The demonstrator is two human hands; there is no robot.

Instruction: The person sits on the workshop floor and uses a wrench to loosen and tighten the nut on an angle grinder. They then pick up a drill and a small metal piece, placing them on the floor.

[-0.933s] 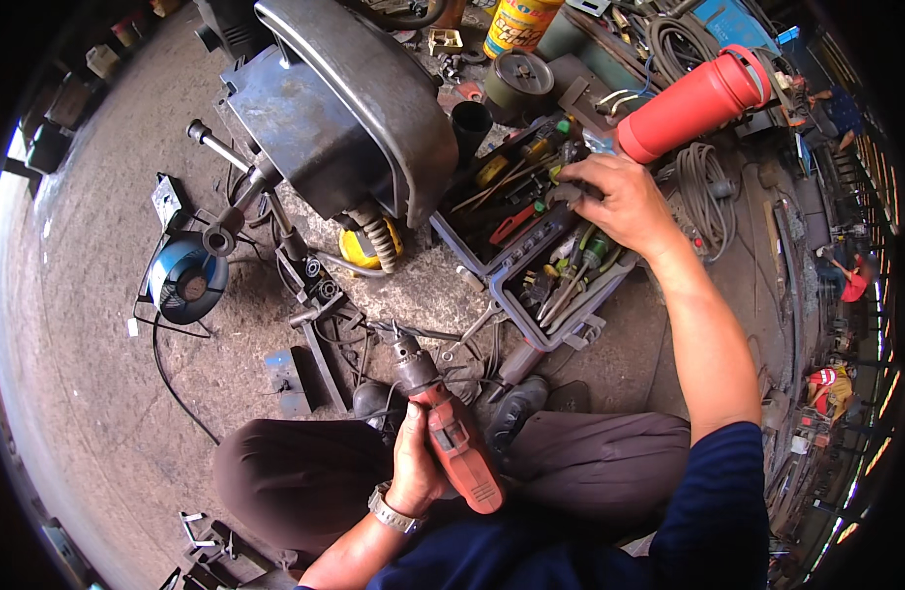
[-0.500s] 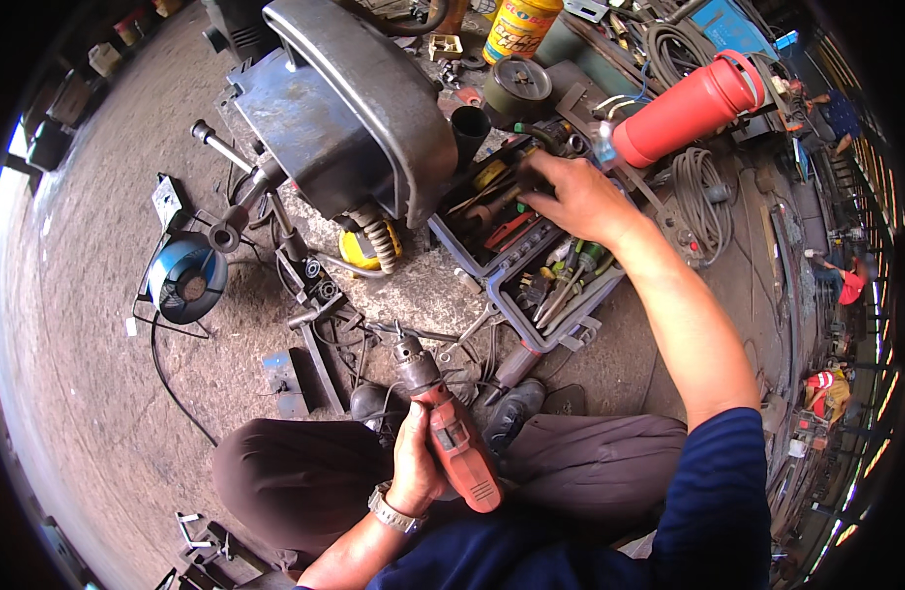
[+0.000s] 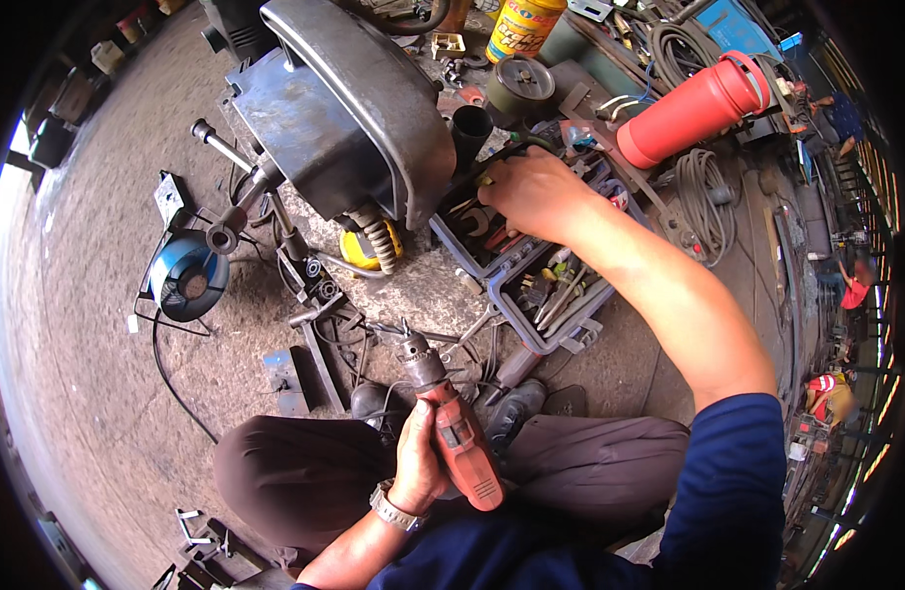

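Note:
My left hand (image 3: 419, 462) is wrapped around the body of a red power drill (image 3: 464, 442), held upright between my knees. Its metal chuck (image 3: 413, 350) carries a drill bit (image 3: 405, 324) that points away from me. Farther off, my right hand (image 3: 536, 192) reaches down into a grey-blue toolbox (image 3: 495, 285) with its fingers curled. A small yellow thing shows at those fingertips; what they hold, if anything, is hidden. In the toolbox's nearer tray lie several screwdrivers and slim tools (image 3: 566, 295), with red-handled tools beneath my hand.
A large dark metal machine with a curved handle (image 3: 359, 108) stands left of the toolbox. A red cylinder (image 3: 681, 110), a coiled cable (image 3: 703, 202) and a yellow container (image 3: 524, 28) lie beyond. Left on the floor are a blue round spool (image 3: 189, 275) and scattered metal parts. People are far right.
My right hand has moved left and slightly nearer within the toolbox. A clear bag beside the red cylinder is more exposed. The left hand and drill stay nearly still.

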